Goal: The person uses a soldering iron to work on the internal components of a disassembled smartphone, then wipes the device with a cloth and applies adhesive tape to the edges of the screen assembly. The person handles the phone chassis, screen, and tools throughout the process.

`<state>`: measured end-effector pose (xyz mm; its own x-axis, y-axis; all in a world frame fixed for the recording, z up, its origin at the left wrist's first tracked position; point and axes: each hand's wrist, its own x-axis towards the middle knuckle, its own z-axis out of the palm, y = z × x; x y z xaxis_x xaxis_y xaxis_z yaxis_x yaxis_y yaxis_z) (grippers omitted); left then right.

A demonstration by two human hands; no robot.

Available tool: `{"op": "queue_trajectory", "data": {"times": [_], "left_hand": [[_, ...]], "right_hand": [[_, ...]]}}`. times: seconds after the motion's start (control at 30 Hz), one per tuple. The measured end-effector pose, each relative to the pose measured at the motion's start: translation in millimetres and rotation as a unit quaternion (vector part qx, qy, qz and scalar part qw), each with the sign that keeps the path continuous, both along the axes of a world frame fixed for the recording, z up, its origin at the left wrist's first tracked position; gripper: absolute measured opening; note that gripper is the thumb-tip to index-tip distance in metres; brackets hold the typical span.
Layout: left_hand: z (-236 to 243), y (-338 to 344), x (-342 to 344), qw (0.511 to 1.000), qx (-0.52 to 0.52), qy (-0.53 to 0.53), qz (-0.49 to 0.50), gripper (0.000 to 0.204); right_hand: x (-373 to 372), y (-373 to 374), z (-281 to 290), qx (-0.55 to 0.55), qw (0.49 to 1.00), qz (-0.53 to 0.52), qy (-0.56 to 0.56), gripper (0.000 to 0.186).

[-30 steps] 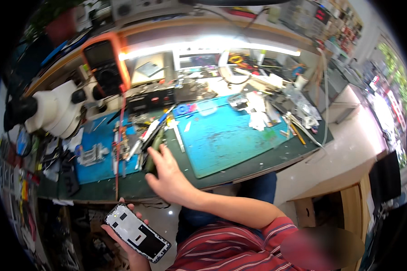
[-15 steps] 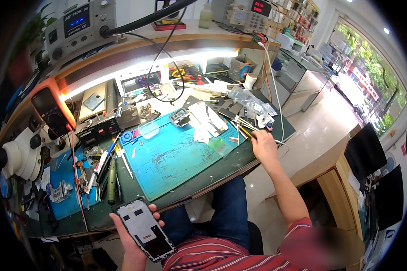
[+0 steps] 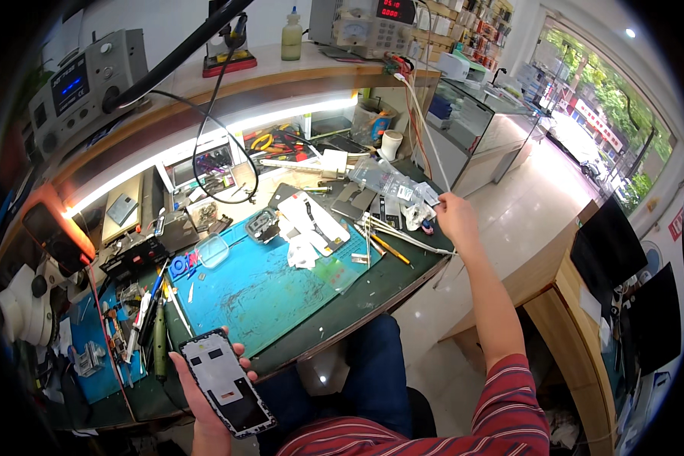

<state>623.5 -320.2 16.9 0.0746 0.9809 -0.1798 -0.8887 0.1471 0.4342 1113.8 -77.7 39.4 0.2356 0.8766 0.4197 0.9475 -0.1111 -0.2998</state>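
Observation:
My left hand [image 3: 209, 403] is closed around a phone frame [image 3: 226, 384], a dark-rimmed panel with a grey and black inner face, held tilted off the table's front edge. My right hand [image 3: 457, 219] reaches over the table's right corner. Its fingertips are pinched together at the end of a clear plastic bag [image 3: 387, 181]; what lies between them is too small to make out. Close to that hand are a crumpled white wrapper [image 3: 416, 216], a yellow pencil-like tool [image 3: 391, 249] and several pale thin sticks. A white cable hangs past it.
A blue work mat [image 3: 243, 304] bears a small clear tray [image 3: 212, 251], a dark part [image 3: 263, 226] and a white panel [image 3: 313, 220]. Tools, including a green pen-shaped tool [image 3: 160, 342], lie left. An orange multimeter [image 3: 57, 228] and microscope stand farther left.
My right hand has left the yellow tool and moved farther away, to the bag's end. My left hand still holds the phone frame. The view has turned rightward.

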Motion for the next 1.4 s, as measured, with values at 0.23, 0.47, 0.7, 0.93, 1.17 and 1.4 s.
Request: {"op": "queue_trajectory", "data": {"times": [0.23,0.47,0.7,0.93,1.17,1.4], "left_hand": [[-14.9,25.1,-5.4,1.000,0.006,0.006,0.002,0.091],[-27.4,34.3,-4.4,0.999,-0.012,-0.031,-0.006,0.091],[-26.7,34.9,-6.5,0.996,0.029,-0.077,-0.036,0.099],[-30.7,42.6,-4.6,0.992,0.044,-0.085,-0.087,0.100],[-32.9,38.6,-9.7,0.992,0.073,-0.064,-0.086,0.098],[-36.7,42.0,-8.8,0.988,0.093,-0.073,-0.101,0.096]], "right_hand": [[-15.8,40.5,-7.6,-0.088,0.993,0.075,-0.038,0.054],[-39.6,38.6,13.8,-0.064,0.972,0.146,0.172,0.032],[-14.1,86.5,-20.4,-0.104,0.990,0.089,0.045,0.035],[26.0,106.9,-19.0,-0.140,0.976,0.119,0.114,0.040],[-18.5,97.4,14.0,-0.088,0.987,0.132,0.033,0.037],[-20.5,100.0,22.0,0.041,0.986,0.140,0.077,0.045]]}}
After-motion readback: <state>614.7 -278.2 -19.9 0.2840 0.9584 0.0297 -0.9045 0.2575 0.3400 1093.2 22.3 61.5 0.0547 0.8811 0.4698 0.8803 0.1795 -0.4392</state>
